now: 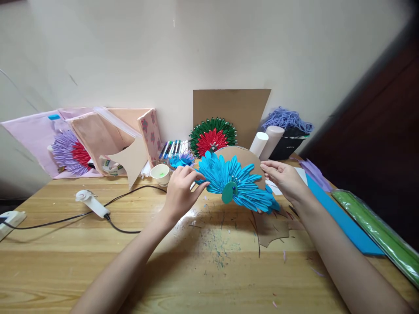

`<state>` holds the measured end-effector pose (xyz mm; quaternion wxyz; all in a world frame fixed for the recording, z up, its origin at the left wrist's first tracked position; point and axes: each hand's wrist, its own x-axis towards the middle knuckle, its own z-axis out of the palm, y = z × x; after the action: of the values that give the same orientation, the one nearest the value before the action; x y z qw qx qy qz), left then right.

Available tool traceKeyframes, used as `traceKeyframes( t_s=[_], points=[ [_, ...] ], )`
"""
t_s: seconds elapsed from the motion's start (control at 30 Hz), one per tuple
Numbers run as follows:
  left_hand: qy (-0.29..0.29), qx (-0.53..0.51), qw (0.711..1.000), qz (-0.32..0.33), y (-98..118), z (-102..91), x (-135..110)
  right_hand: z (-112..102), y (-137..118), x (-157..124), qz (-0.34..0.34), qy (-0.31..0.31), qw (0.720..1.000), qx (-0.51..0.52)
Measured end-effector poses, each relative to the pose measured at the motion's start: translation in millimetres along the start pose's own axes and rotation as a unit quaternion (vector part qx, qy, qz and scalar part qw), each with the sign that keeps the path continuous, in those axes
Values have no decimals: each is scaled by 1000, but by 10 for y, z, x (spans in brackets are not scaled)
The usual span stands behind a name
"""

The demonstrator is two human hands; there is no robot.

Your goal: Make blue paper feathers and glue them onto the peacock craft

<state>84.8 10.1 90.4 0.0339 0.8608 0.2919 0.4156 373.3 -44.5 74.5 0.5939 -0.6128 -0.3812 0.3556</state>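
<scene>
Above the table, a round cardboard disc (240, 155) is held up, its lower part covered with layered bright blue petals (218, 174). A green oval piece (227, 193) with a dark blue bead sits among them, and pale bead-tipped stems stand out beside it. My right hand (278, 176) pinches the disc's right edge between thumb and fingers. At the left end of the petals, my left hand (186, 185) has its thumb and fingertips closed around the petal tips. The back of the disc is hidden.
A white glue gun (93, 204) lies left with its black cord, near a paper cup (160, 173). Behind stand a green-and-red petal disc (213, 137), markers (175, 148) and white rolls (259, 145). Cardboard scrap (271, 229), a blue sheet (340, 218) and a green pack (376, 231) lie right.
</scene>
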Motion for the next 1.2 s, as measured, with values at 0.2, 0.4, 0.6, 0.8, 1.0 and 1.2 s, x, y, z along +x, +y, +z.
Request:
traceKeyframes(
  t_s=[0.2,0.4,0.6,0.8,1.0,1.2],
  points=[
    [16,39,999,9,7,39,-30,13,-12,-19,-18,2,1000,4],
    [11,67,997,24,29,53,-22,4,-25,-23,-44,-6,999,-18],
    [44,11,997,-63,-5,-60,54,-20,-3,4,-64,22,997,-36],
    [137,-92,971,-174,-278,-280,132,-120,-33,51,-63,66,995,-34],
    [187,-95,947,-243,-625,-498,122,-327,-91,114,-72,126,989,-8],
    [70,14,972,-223,-905,-292,377,-324,17,175,-65,93,993,-20]
  ],
)
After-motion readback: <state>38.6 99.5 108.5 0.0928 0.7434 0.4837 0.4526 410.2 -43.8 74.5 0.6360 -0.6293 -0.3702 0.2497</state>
